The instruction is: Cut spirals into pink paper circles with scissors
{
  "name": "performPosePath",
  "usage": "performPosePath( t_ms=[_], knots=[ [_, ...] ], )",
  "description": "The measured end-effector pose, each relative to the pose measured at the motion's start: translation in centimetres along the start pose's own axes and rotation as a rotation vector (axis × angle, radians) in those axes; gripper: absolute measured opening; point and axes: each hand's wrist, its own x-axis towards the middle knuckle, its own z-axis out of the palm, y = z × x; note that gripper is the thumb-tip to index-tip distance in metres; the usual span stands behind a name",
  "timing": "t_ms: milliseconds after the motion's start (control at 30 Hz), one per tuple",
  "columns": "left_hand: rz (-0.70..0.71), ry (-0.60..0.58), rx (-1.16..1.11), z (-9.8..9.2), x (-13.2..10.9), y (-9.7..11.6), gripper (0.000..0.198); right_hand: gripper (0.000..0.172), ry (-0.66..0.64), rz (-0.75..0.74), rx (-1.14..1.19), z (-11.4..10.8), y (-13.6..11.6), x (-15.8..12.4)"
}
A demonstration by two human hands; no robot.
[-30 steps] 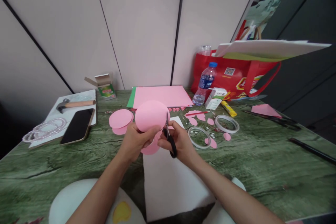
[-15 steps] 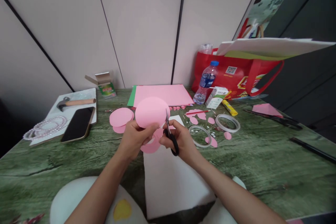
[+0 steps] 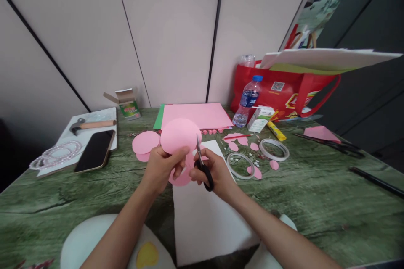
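Observation:
My left hand [image 3: 162, 168] pinches a round pink paper disc [image 3: 179, 134] and holds it upright above the table. My right hand [image 3: 214, 170] grips black-handled scissors [image 3: 202, 164], whose blades point up against the disc's right edge. A curled pink strip [image 3: 181, 176] hangs below the disc between both hands. Under them lies a white sheet [image 3: 205, 214]. More pink paper circles [image 3: 145, 142] rest on the table just left of the disc.
On the green table [image 3: 315, 193]: a phone [image 3: 95, 150], hammer [image 3: 90, 125], bead string [image 3: 53, 154], small box [image 3: 128, 105], pink paper stack [image 3: 195, 114], water bottle [image 3: 248, 101], tape rings [image 3: 274, 149], glue stick [image 3: 277, 130], pink cut-outs [image 3: 241, 139], red bag [image 3: 284, 90].
The disc has shifted slightly left and turned in my left hand. The scissors have moved a little along its edge. Everything on the table stays put.

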Motion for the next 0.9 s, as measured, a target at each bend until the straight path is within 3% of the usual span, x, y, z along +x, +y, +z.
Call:
performPosePath(
  t_ms=[133,333,900],
  knots=[
    [-0.017,0.054,0.027,0.17,-0.05,0.27,0.034,0.042,-0.013,-0.002,0.018,-0.11,0.0,0.07],
    [-0.017,0.005,0.108,0.18,-0.12,0.33,0.035,0.047,-0.001,-0.083,0.048,-0.37,0.21,0.28],
    [-0.001,0.009,0.094,-0.01,-0.05,0.22,0.035,0.035,-0.024,-0.096,0.026,-0.36,0.17,0.2]
  ],
)
